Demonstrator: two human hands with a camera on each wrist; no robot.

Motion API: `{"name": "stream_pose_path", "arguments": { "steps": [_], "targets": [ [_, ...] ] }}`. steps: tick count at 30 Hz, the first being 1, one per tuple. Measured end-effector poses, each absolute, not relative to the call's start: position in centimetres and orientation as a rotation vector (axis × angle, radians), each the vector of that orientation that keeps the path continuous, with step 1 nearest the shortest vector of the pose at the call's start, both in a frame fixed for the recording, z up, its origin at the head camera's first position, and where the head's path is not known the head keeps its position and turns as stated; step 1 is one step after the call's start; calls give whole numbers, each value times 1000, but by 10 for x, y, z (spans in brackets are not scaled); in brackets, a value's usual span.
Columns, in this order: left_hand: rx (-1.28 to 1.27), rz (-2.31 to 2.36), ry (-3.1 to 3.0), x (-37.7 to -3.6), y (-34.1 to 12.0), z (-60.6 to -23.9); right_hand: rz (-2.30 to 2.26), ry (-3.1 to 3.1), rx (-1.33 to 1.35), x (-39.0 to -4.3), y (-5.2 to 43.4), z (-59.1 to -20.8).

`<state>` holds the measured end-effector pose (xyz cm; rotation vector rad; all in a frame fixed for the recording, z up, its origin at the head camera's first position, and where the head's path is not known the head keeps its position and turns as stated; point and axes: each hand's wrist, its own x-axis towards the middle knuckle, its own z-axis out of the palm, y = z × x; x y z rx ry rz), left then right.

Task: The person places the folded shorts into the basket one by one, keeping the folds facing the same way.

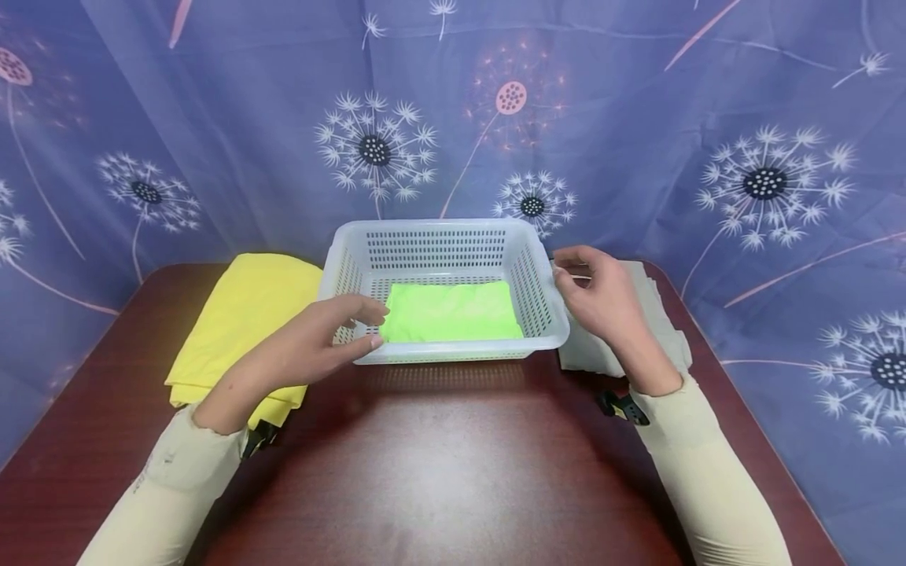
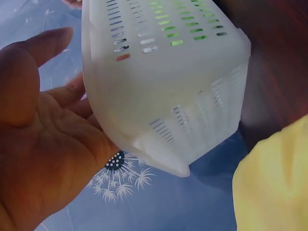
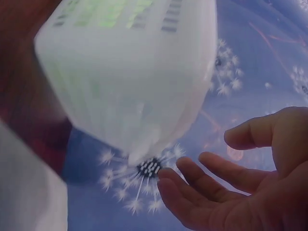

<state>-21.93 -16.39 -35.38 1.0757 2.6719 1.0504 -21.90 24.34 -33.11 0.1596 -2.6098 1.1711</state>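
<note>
A white plastic basket (image 1: 435, 226) with slotted walls stands on the table, and a folded bright green cloth (image 1: 453, 313) lies inside it. My left hand (image 1: 311, 334) reaches over the basket's left side, thumb and fingers spread apart. In the left wrist view, that hand (image 2: 48, 144) is beside the rim with its fingers partly hidden behind the basket (image 2: 159, 86); contact is unclear. My right hand (image 1: 602, 299) hovers by the right rim, fingers loosely bent. The right wrist view shows this hand (image 3: 240, 187) holding nothing, its fingers apart from the basket (image 3: 125, 72).
A folded yellow cloth (image 1: 248, 314) lies left of the basket, under my left forearm. Folded grey cloth (image 1: 583, 354) lies to the right, partly beneath my right hand. A blue dandelion-print curtain (image 1: 439, 94) hangs behind the dark red-brown table (image 1: 439, 464).
</note>
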Motion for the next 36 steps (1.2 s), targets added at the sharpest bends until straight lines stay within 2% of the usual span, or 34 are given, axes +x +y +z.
{"name": "stream_pose_path", "arguments": {
  "steps": [8, 14, 36],
  "targets": [
    [1220, 1021, 2688, -215, -167, -354, 1034, -2668, 145, -222, 271, -340],
    [1233, 966, 2705, -213, -169, -355, 859, -2709, 122, -223, 291, -347],
    [1339, 890, 2684, -212, -173, -358, 640, -2779, 469, -233, 384, -380]
  ]
}}
